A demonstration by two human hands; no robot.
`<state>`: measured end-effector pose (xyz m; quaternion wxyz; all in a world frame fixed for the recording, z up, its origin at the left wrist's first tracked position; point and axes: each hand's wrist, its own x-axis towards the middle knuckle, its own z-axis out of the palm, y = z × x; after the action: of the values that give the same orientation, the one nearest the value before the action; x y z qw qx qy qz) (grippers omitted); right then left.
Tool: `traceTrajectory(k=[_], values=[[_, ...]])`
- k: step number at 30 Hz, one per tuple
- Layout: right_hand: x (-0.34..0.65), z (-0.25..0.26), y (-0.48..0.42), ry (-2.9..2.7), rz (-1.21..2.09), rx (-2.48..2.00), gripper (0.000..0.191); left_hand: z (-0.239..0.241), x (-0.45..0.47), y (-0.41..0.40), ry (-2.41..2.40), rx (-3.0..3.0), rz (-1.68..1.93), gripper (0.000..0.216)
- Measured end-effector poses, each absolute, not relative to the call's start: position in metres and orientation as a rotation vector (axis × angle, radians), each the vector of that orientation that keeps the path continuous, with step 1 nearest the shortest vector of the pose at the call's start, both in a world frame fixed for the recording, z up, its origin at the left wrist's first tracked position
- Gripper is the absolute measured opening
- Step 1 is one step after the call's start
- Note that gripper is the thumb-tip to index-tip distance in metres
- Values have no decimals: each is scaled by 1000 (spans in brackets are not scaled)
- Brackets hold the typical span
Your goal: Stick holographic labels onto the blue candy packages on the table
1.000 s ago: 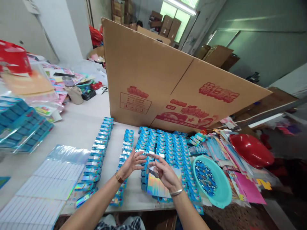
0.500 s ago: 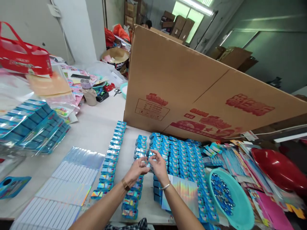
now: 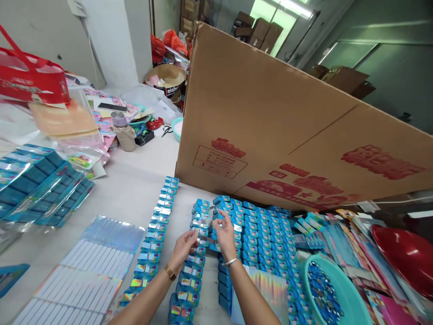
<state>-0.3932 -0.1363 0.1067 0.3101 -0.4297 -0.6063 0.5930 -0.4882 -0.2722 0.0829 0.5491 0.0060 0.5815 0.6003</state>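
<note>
My left hand [image 3: 184, 249] is closed in a pinch above a column of small blue boxes [image 3: 189, 283]. A thin shiny strip [image 3: 205, 239] runs from its fingertips toward my right hand [image 3: 224, 234]. The fingers of my right hand are also pinched, over the left edge of a larger block of blue boxes [image 3: 250, 230]; what lies between them is small and hard to make out. Below my right wrist a holographic sheet [image 3: 260, 289] rests on the boxes. Left of my hands, another column of blue boxes [image 3: 157, 230] stands beside sheets of white and silvery strips [image 3: 84, 266].
A large cardboard panel [image 3: 264, 122] stands along the back of the table. To the right are a turquoise basin [image 3: 352, 298] of shiny blue pieces and a red bowl [image 3: 402, 257]. Wrapped blue packs [image 3: 43, 189], a bottle [image 3: 123, 135] and scissors [image 3: 167, 131] lie to the left.
My hands have moved apart: the left one down and to the left, the right one slightly down. A thin strip now shows between them. The view has shifted a little.
</note>
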Motion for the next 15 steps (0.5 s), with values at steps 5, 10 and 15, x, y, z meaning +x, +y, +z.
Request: traceTrajectory(k=[5,10,15], values=[[-418,102,-123,-1500,1733,-1190,64,67,-525,-250,1258,-132,1539,67],[-444,99,-112,-1347,1909,-1235,73,65,-548,-211,1129,-36,1516,61],[-458,95,-98,-1214,2070,-1264,80,57,-564,-188,806,-205,1444,63]])
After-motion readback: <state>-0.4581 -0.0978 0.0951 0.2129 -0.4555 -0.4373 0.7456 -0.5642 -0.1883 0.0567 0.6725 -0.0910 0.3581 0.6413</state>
